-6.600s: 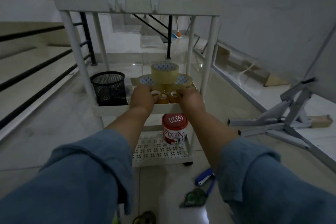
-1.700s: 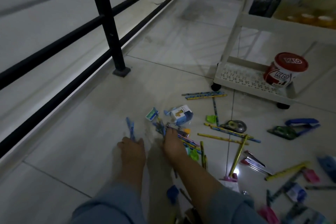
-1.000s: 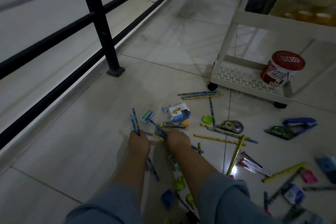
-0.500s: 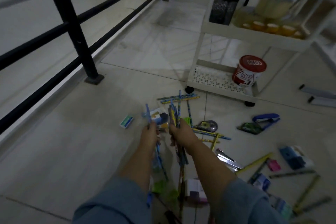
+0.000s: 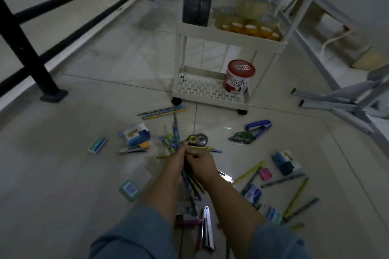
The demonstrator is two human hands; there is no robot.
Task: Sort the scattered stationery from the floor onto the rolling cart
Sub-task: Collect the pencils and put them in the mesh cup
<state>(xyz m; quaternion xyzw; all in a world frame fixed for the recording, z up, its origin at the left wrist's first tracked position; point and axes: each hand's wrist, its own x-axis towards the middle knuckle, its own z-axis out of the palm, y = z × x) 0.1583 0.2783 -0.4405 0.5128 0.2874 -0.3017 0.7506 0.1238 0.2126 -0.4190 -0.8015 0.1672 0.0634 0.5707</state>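
Note:
My left hand and my right hand are pressed together in the middle of the view, both gripping one bundle of pencils above the floor. The bundle's tips fan out beyond my fingers and its other ends poke out below my wrists. The white rolling cart stands ahead. Its middle shelf carries a black mesh pen cup and several tape rolls. A red-lidded tub sits on the bottom shelf. More pencils, a blue stapler and small boxes lie scattered on the tiles.
A black railing runs along the left, its post foot bolted to the floor. Grey metal stand legs lie at the right by a low ledge. A correction tape roller and a green dispenser lie just beyond my hands.
Both hands have lifted pencils off the floor and come together, merging them into one bundle. My view has risen and swung right toward the cart.

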